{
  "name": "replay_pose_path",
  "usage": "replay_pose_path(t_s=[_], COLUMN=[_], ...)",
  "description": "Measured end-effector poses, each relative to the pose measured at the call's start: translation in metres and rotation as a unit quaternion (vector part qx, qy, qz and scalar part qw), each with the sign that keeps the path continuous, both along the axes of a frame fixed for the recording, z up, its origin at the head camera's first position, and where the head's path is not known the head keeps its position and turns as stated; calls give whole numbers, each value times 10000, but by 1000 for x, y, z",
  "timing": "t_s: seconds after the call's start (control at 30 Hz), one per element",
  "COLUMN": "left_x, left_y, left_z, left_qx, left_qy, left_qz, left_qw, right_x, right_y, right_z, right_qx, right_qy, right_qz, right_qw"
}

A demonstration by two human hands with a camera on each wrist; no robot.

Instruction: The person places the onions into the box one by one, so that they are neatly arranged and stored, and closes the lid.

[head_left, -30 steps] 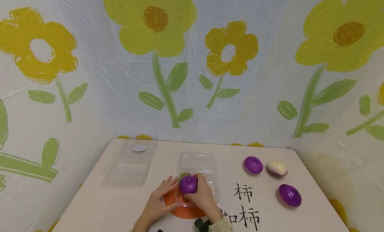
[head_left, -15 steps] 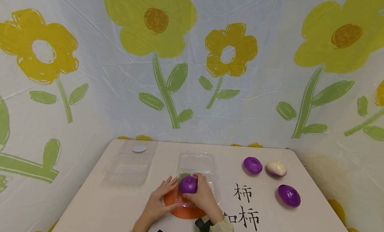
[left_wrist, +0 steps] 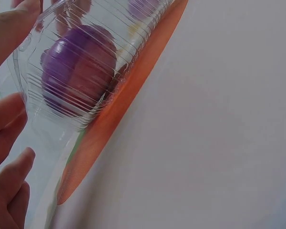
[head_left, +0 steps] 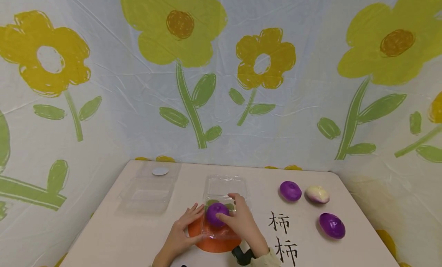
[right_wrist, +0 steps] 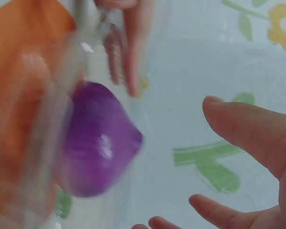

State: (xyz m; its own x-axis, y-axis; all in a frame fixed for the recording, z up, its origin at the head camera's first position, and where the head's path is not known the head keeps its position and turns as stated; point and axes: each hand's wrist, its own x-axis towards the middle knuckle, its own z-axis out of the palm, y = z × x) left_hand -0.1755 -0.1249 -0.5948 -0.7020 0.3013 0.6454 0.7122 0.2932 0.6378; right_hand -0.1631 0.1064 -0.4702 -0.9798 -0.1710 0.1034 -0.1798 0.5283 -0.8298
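Observation:
A purple onion [head_left: 215,214] with a pointed tip sits in the base of a clear plastic clamshell box [head_left: 226,186], whose lid lies back. My right hand [head_left: 243,219] is just to the onion's right, thumb and fingers spread; in the right wrist view a gap separates the fingers from the onion [right_wrist: 97,143]. At the box's left side is my left hand [head_left: 181,229], with thumb and fingers extended. In the left wrist view its fingertips touch the box rim, and the onion [left_wrist: 78,71] shows through the ribbed wall.
A second open clear box [head_left: 148,192] stands at the left back. On the right lie a purple onion [head_left: 290,191], a white-and-purple onion [head_left: 317,195] and another purple onion [head_left: 332,226]. Under the middle box is an orange printed shape [head_left: 221,246]. A flowered cloth [head_left: 221,106] hangs behind.
My right hand held the onion in the box before; now its fingers have opened and drawn away to the right, leaving the onion there. The left hand has stayed in place.

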Motion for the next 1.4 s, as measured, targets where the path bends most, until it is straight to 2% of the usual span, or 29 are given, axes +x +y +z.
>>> replay_pose_path(t_s=[0.1, 0.27, 0.4, 0.53, 0.6, 0.7, 0.8, 1.0, 1.1, 1.2, 1.4], left_x=[-1, -1, -1, -2, -1, 2, 3, 0, -1, -1, 0], left_y=[0, 0, 0, -1, -1, 0, 0, -1, -1, -1, -1], left_z=[-1, -1, -1, -2, -2, 5, 6, -1, -1, -1, 0], left_qx=[14, 26, 47, 53, 53, 75, 91, 97, 100, 96, 84], left_qy=[-18, -66, -64, -62, -62, -92, -135, -33, 6, -28, -30], left_qz=[-36, -45, -58, -72, -72, -78, -75, -78, -72, -59, -40], left_qw=[10000, 10000, 10000, 9999, 9999, 9999, 9998, 9999, 9999, 9999, 10000], right_x=[-1, -8, -19, -36, -47, -61, -73, -89, -93, -93, -93], right_y=[9, 28, 46, 68, 80, 100, 121, 156, 169, 179, 192], right_z=[7, 17, 20, 18, 15, 8, -1, -21, -29, -36, -48], right_qx=[-38, 52, 129, 29, -153, -402, -547, -539, -609, -695, -582], right_qy=[26, 337, 456, 445, 405, 412, 635, 1100, 993, 671, 149], right_qz=[-166, -448, -721, -1029, -1210, -1556, -1897, -2434, -2595, -2691, -2715], right_qw=[9999, 9984, 9963, 9937, 9917, 9861, 9783, 9622, 9587, 9583, 9606])
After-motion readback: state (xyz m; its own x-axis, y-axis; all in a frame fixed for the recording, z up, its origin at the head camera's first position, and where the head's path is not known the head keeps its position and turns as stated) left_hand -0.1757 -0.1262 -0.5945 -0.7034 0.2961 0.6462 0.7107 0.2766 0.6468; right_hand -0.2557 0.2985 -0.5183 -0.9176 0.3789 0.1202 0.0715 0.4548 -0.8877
